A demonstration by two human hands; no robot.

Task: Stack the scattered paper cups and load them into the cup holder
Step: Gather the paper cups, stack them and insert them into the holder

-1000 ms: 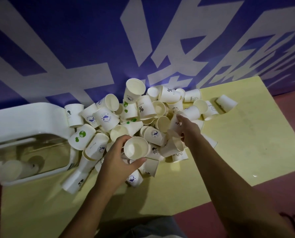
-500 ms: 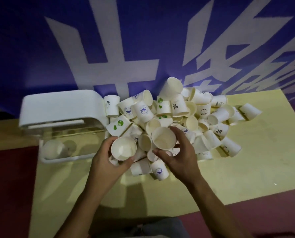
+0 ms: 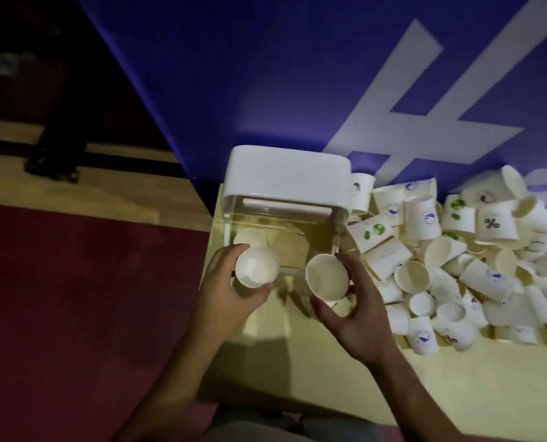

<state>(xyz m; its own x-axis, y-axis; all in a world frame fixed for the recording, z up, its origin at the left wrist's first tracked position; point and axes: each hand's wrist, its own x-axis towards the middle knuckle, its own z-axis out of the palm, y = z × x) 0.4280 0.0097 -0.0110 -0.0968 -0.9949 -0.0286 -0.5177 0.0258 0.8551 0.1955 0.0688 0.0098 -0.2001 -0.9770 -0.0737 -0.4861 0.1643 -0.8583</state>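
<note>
Left hand [image 3: 230, 291] curls round left cup [image 3: 257, 266], right hand [image 3: 361, 311] round right cup [image 3: 327, 275], mouths up, side by side; cup holder [image 3: 286, 183] just above them, mid-frame.

**Inspector:** Classification of premises?

**Assessor:** An indoor public or event venue rather than a home. The exact kind cannot be fixed.

**Inspector:** Grounds?

**Assessor:** A large blue banner [image 3: 266, 74] with bold white lettering [image 3: 457, 126] forms the backdrop directly behind a yellow table [image 3: 457, 393]. The flooring is red carpet [image 3: 74, 314] bordered by a strip of pale wood boards [image 3: 90, 199].

**Inspector:** Anything on the table bearing on use?

**Assessor:** Dozens of paper cups [image 3: 457, 250] printed with assorted logos are heaped beside a white cup holder [image 3: 285, 173], consistent with a drinks point. Lighting is dim.
</note>
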